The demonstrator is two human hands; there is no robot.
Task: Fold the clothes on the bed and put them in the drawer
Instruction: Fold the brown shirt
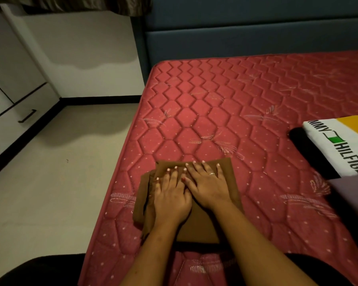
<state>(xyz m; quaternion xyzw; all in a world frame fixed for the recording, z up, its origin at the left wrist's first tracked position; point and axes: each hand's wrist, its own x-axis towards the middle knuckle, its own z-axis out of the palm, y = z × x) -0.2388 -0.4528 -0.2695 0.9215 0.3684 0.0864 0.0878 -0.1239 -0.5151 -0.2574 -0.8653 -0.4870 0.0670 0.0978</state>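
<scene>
The folded brown garment (198, 228) lies on the red quilted mattress (215, 100), close to its near edge and towards its left edge, well short of the headboard (256, 38); both hands rest directly on top of it. The left hand (172, 200) lies palm down on the left part of the cloth, fingers straight and slightly apart, its fingertips near the far edge of the fold; loose layers of the fabric stick out past it on the left side. The right hand (208, 185) lies flat beside it, touching it, fingers spread and reaching almost to the far edge of the cloth, a ring (212, 173) on one finger; neither hand pinches or curls round the fabric. The near part of the garment shows between the two forearms. Well apart, at the right edge of the mattress, lie a folded white and yellow shirt (339, 145) with lettering, a black garment (310, 151) partly under it, and a grey-purple cloth (351, 195) nearer the viewer. Across the floor (60, 172), left of the bed, stands a white drawer (8, 129) with a dark handle (27, 116), closed.
</scene>
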